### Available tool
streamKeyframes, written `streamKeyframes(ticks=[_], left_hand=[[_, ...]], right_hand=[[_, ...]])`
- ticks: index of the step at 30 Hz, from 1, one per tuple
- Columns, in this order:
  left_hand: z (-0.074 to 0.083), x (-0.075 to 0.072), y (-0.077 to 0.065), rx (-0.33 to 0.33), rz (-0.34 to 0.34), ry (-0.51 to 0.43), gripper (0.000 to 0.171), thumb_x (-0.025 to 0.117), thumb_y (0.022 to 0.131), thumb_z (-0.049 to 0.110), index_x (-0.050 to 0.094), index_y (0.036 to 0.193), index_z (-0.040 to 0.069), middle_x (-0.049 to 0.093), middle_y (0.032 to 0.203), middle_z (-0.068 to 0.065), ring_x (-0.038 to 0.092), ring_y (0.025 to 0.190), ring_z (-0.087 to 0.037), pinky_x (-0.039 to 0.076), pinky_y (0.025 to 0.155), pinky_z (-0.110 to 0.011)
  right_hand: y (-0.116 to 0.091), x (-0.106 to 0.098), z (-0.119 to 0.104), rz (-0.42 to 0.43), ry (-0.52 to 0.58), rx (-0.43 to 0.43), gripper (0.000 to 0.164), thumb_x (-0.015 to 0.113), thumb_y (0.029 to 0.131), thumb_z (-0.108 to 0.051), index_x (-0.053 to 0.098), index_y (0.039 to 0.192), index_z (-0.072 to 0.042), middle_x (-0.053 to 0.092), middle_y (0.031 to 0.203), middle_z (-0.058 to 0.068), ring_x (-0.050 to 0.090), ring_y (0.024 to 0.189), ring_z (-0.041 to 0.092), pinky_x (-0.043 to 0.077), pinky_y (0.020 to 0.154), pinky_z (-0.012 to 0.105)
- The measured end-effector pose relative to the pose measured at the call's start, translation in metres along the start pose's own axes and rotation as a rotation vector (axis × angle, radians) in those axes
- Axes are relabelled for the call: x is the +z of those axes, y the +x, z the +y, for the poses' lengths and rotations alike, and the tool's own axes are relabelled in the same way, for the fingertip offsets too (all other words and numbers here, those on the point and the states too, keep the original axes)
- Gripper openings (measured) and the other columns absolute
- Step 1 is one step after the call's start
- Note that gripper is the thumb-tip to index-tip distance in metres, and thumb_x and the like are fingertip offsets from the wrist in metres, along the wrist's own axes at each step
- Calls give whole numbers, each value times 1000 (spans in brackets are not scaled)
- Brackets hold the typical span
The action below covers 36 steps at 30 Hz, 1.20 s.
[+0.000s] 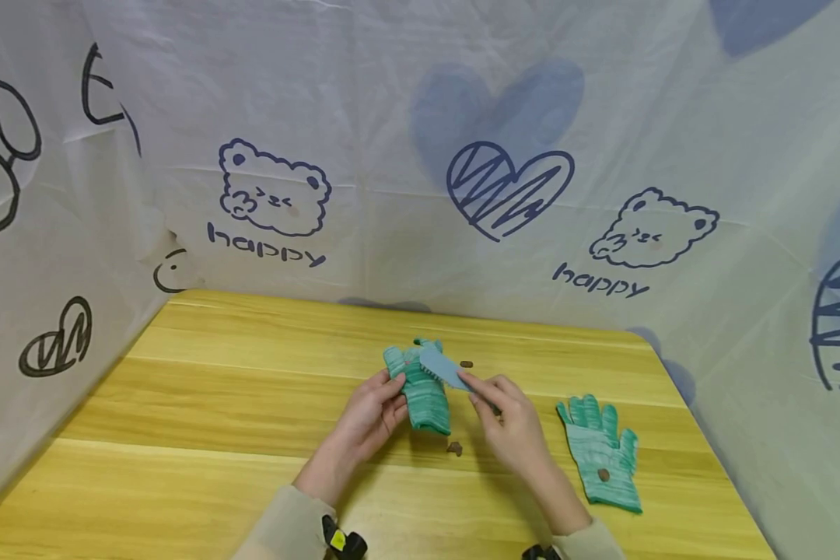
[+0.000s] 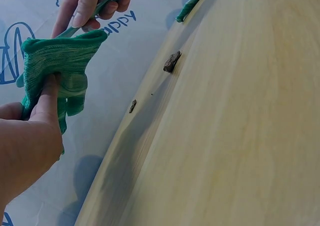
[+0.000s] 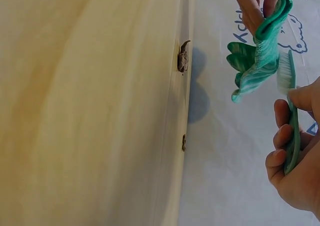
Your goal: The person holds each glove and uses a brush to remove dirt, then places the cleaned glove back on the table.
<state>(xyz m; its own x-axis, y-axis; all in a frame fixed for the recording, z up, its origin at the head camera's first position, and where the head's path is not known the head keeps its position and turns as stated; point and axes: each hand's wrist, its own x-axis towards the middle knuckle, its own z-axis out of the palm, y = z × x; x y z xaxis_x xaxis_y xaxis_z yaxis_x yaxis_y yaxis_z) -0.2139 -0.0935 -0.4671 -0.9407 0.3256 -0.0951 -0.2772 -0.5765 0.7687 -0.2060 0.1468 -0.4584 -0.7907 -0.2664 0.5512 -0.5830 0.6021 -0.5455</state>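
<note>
My left hand point(image 1: 372, 411) grips a green knitted glove point(image 1: 427, 400) by its side, thumb on the front, and holds it up off the table with its cuff toward me. In my right hand point(image 1: 511, 424) is a blue-green brush point(image 1: 442, 369), held by its handle. The right wrist view shows the white bristles point(image 3: 285, 74) against the glove's surface, with the forefinger near the brush head. A second green glove point(image 1: 602, 455) lies flat on the table to the right, with a round brown spot point(image 1: 604, 474) near its cuff.
Brown crumbly lumps lie on the wooden table point(image 1: 203, 389): one lump point(image 1: 455, 448) just below the held glove, a smaller piece point(image 1: 467, 364) behind the brush. A white printed cloth point(image 1: 378, 155) hangs around the table's back and sides.
</note>
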Motion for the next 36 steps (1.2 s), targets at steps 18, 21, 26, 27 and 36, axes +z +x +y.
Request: streamKeyframes(ticks=[18,21,26,27,36], left_hand=[[2,0,0,14,-19,-50,44,30,115,9,23,156,-6,62,125,-8,66,112,-14,56,97,-26],[2,1,1,21,-22,-65,43,29,115,9,24,155,-5,63,124,-8,66,111,-13,56,96,-26],[2,0,1,28,-29,-77,41,29,115,9,26,154,-4,63,123,-7,66,110,-13,56,95,-25],[2,0,1,29,-29,-81,41,29,115,9,26,154,-4,63,123,-8,66,110,-13,56,95,-25],[1,0,1,56,9,-91,41,30,115,8,29,153,-5,65,123,-8,67,110,-12,56,95,-25]], right_hand=[[0,-4,1,29,-17,49,37,69,100,-5,72,134,-19,65,96,-1,48,72,9,45,57,23],[0,-4,3,35,-22,56,37,69,100,-5,72,135,-19,65,97,0,47,71,9,44,56,23],[0,-4,6,38,-26,57,37,69,100,-6,72,135,-20,65,97,0,47,71,9,44,56,23],[0,-4,6,37,-26,60,37,69,100,-6,72,135,-20,65,97,0,47,71,9,44,55,23],[1,-7,8,45,-29,120,37,69,101,-7,71,136,-19,65,96,0,46,66,9,42,52,23]])
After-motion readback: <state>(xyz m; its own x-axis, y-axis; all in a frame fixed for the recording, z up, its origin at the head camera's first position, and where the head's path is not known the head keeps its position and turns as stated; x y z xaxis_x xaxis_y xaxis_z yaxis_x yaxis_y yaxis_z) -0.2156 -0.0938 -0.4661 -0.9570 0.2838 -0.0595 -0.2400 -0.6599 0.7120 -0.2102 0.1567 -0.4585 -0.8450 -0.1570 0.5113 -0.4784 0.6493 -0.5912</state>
